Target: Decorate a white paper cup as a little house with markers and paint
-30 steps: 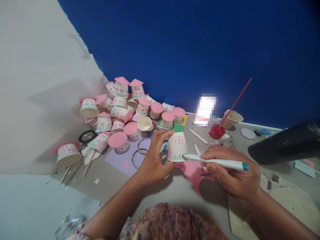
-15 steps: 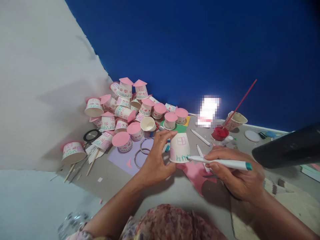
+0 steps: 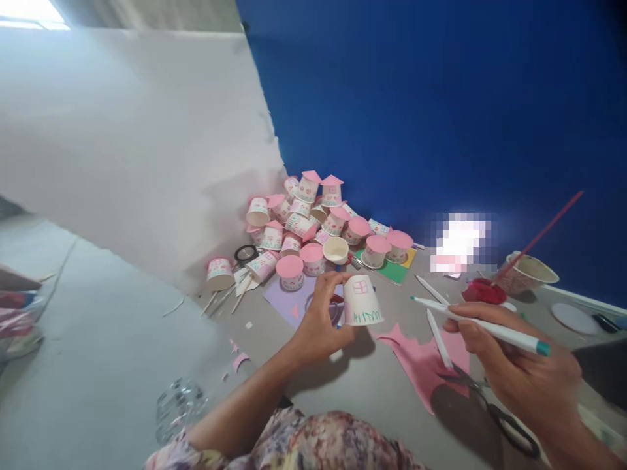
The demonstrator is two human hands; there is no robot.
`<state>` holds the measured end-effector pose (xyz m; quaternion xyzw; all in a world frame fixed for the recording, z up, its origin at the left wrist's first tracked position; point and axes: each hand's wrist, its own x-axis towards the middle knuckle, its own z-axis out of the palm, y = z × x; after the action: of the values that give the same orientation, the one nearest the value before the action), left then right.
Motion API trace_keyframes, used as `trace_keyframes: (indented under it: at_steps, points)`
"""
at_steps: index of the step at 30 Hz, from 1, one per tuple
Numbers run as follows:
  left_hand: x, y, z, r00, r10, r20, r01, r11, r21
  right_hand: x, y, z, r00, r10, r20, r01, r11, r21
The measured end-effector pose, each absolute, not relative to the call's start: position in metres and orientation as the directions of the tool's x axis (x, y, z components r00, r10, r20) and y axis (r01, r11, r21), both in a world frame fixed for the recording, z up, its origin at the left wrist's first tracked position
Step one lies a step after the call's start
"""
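Note:
My left hand (image 3: 318, 323) grips an upside-down white paper cup (image 3: 361, 301) drawn with a pink window and green grass. It holds the cup just above the grey floor. My right hand (image 3: 524, 369) is closed round a white marker with a teal end (image 3: 482, 324). The marker's tip points left and hangs apart from the cup, to its right.
A heap of decorated cups with pink roofs (image 3: 313, 225) lies by the blue wall. Pink paper scraps (image 3: 421, 362), scissors (image 3: 494, 411), loose markers (image 3: 437, 329), a red paint pot (image 3: 484, 292) and a cup with a red stick (image 3: 526, 274) lie around. Clear plastic (image 3: 179, 405) sits bottom left.
The marker tip has lifted off the cup's rim and drawn away to the right. My head has turned left, so everything sits further right in view.

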<state>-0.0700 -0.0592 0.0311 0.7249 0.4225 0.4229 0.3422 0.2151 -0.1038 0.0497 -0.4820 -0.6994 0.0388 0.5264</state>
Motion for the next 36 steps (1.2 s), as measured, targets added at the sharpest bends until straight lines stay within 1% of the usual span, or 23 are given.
trace_keyframes:
  at_steps: [3,7,9,12,14,15,18,20,23,27,30,32,33,34,36]
  points:
    - [-0.077,-0.071,0.032,0.267,0.9,0.345,0.298,-0.417,0.859,0.208,-0.104,0.058,-0.098,0.651,0.753,0.645,0.618,-0.45]
    - [-0.085,-0.092,0.033,0.277,0.896,0.346,0.288,-0.421,0.86,0.203,-0.105,0.062,-0.275,0.493,0.826,0.573,0.774,-0.271]
    - [-0.089,-0.1,0.032,0.292,0.891,0.346,0.276,-0.425,0.862,0.202,-0.104,0.059,-0.314,0.427,0.848,0.551,0.809,-0.203]
    - [-0.092,-0.103,0.032,0.3,0.889,0.346,0.224,-0.419,0.88,0.201,-0.104,0.056,-0.293,0.383,0.876,0.576,0.802,-0.159]
    - [-0.09,-0.1,0.033,0.283,0.901,0.328,0.163,-0.382,0.909,0.203,-0.107,0.061,-0.284,0.387,0.877,0.631,0.764,-0.133]
    - [-0.087,-0.097,0.034,0.275,0.908,0.315,0.124,-0.359,0.925,0.205,-0.11,0.065,-0.303,0.39,0.869,0.654,0.749,-0.108]
    - [-0.072,-0.083,0.037,0.304,0.904,0.301,0.001,-0.316,0.949,0.212,-0.115,0.077,-0.317,0.331,0.889,0.697,0.717,-0.018]
    - [-0.061,-0.072,0.041,0.337,0.882,0.329,-0.051,-0.332,0.942,0.218,-0.114,0.079,-0.275,0.382,0.883,0.724,0.686,-0.071]
    - [-0.044,-0.056,0.05,0.395,0.843,0.365,-0.045,-0.379,0.924,0.227,-0.112,0.076,-0.125,0.428,0.895,0.75,0.631,-0.197]
    - [-0.025,-0.037,0.066,0.478,0.776,0.411,-0.034,-0.452,0.891,0.234,-0.111,0.076,-0.022,0.545,0.838,0.675,0.627,-0.39]
    - [-0.012,-0.023,0.075,0.541,0.725,0.426,-0.044,-0.481,0.875,0.239,-0.11,0.082,0.045,0.605,0.795,0.635,0.597,-0.491]
    - [-0.003,-0.015,0.078,0.588,0.688,0.425,-0.042,-0.499,0.866,0.243,-0.108,0.086,0.05,0.667,0.743,0.666,0.532,-0.523]
    - [0.001,-0.012,0.079,0.615,0.666,0.423,-0.036,-0.512,0.858,0.245,-0.106,0.088,0.027,0.7,0.714,0.692,0.502,-0.518]
    - [0.005,-0.009,0.08,0.638,0.643,0.423,-0.025,-0.531,0.847,0.247,-0.104,0.09,-0.014,0.73,0.684,0.717,0.484,-0.502]
    - [0.014,-0.007,0.082,0.672,0.603,0.43,0.003,-0.583,0.812,0.251,-0.099,0.091,-0.125,0.759,0.638,0.735,0.503,-0.454]
